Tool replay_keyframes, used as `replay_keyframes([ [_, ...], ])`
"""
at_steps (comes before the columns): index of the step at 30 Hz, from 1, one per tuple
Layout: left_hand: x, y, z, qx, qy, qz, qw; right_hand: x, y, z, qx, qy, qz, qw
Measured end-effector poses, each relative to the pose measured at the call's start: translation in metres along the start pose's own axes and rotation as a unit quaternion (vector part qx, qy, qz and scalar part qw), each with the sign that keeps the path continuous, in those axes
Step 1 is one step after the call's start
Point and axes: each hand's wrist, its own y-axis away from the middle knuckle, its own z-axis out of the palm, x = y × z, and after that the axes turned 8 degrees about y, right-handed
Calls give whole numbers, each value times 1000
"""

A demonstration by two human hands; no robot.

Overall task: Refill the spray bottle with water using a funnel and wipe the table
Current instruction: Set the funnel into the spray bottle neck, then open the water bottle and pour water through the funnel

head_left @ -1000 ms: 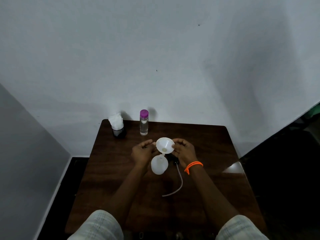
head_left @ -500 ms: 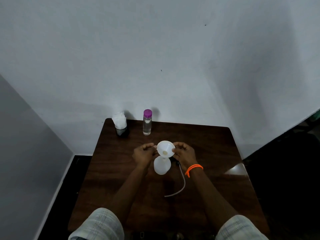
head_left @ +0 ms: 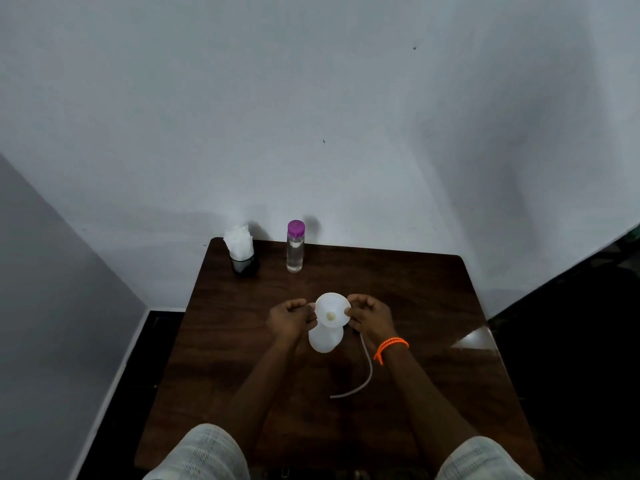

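A white funnel (head_left: 332, 311) sits in the neck of a white spray bottle (head_left: 325, 339) standing mid-table. My left hand (head_left: 291, 318) pinches the funnel's left rim, and my right hand (head_left: 372, 318) pinches its right rim. Beside the bottle, the spray head's thin dip tube (head_left: 363, 372) lies curved on the dark wooden table (head_left: 433, 306); the head itself is hidden behind my right hand. A clear water bottle (head_left: 295, 245) with a purple cap stands at the back. White tissues (head_left: 239, 242) stick up from a dark holder (head_left: 245, 264) to its left.
The table stands against a white wall, with another wall close on the left. Dark floor lies to the left and right of the table. An orange band (head_left: 390, 348) circles my right wrist.
The funnel has come lower and more upright over the bottle's neck between both hands. The camera view shifted slightly.
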Motion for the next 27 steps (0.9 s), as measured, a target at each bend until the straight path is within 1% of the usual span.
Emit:
replay_keyframes([
  [3, 1, -2, -1, 2, 6, 3, 1000, -2, -2, -2, -5, -5, 2, 1000],
  [7, 5, -3, -3, 30, -13, 28, 999, -10, -8, -5, 7, -13, 1, 1000],
  [10, 5, -17, -8, 29, -13, 26, 999, -17, -21, -5, 9, 5, 2, 1000],
  [11, 7, -21, -9, 31, -18, 27, 999, -18, -26, -4, 10, 22, -1, 1000],
  [13, 11, -30, -9, 41, -42, 30, 998, -22, -38, -2, 14, 98, -21, 995],
  [16, 22, -44, -6, 54, -97, 46, 993, -29, -56, 6, 22, 257, -78, 963],
  [17, 25, -51, -5, 56, -118, 50, 990, -33, -61, 10, 22, 289, -92, 953],
  [22, 39, -93, 0, 47, -243, 114, 962, -51, -98, 37, 3, 374, -131, 918],
  [25, 49, -113, 7, 49, -273, 146, 950, -58, -121, 57, -10, 403, -144, 904],
  [27, 53, -129, 12, 47, -269, 156, 949, -57, -136, 71, -15, 414, -149, 898],
])
